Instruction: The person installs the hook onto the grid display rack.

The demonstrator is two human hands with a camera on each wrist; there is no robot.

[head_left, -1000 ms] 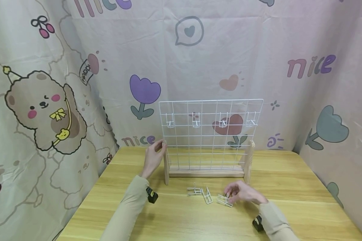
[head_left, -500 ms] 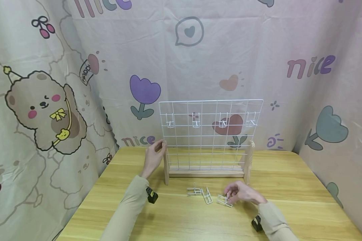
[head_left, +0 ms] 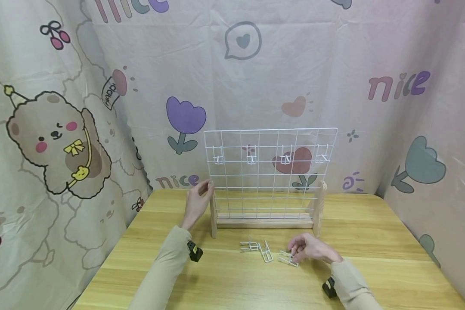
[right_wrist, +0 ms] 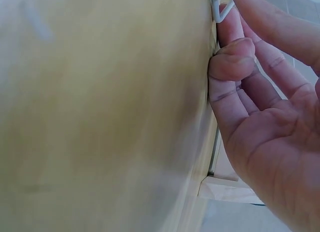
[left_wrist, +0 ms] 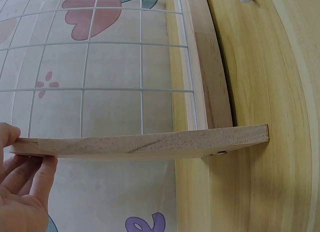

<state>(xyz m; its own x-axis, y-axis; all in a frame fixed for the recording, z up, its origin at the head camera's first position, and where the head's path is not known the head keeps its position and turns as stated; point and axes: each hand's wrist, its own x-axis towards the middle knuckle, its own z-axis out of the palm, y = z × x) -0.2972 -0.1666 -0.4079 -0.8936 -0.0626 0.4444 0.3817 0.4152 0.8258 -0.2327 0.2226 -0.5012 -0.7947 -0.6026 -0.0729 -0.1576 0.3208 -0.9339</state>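
A white wire grid panel (head_left: 271,129) stands upright in a pale wooden stand (head_left: 265,222). My left hand (head_left: 196,202) pinches the upper end of the stand's left upright (left_wrist: 150,143), thumb on one side and fingertips on the other in the left wrist view. In front of the stand, my right hand (head_left: 311,249) is low over the table, its thumb and fingers pinching a white wire hook (head_left: 288,260) that lies there. Only a bit of that hook (right_wrist: 222,13) shows at the top of the right wrist view. Two similar hooks, one left (head_left: 250,246) and one nearer (head_left: 266,253), lie beside it.
Several white hooks, one of them far left (head_left: 218,159), hang in a row on the upper part of the grid. The wood-grain table (head_left: 224,280) ends at a patterned curtain (head_left: 252,86) behind and at both sides. Black cameras sit on both wrists.
The right wrist has shifted very slightly to the left while its fingers stay at the hook. The left hand, stand and loose hooks look the same.
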